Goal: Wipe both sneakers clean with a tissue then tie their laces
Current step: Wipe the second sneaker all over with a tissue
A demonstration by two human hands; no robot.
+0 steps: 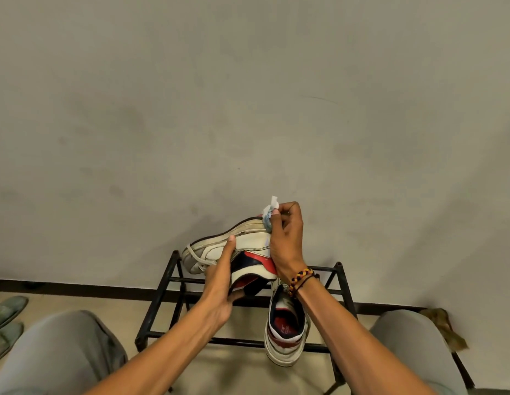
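White leather with red and navy panels identifies the raised sneaker point(242, 252), which I see held above the black metal shoe rack point(174, 280). Its long axis runs roughly level, toe pointing to the left end of the rack and heel opening to the right; the sole faces up and away toward the wall point(248, 95). A loose lace point(197, 256) crosses the toe area.

Left hand point(219, 286): clamped on the raised sneaker from below, thumb pressed against the side panel, fingers curled under the collar.

Right hand point(285, 238): fingers closed on a crumpled white tissue point(269, 212), which touches the sole edge at the heel end. A braided bracelet point(301, 277) sits on this wrist.

Second sneaker point(286, 329): resting on the rack, below and right of the raised one, long axis running front to back, heel toward me, opening upward. Writing on its insole is too blurred to read. I can read no brand marking on either shoe.

Green slippers point(6, 317) lie on the floor well left of the rack.
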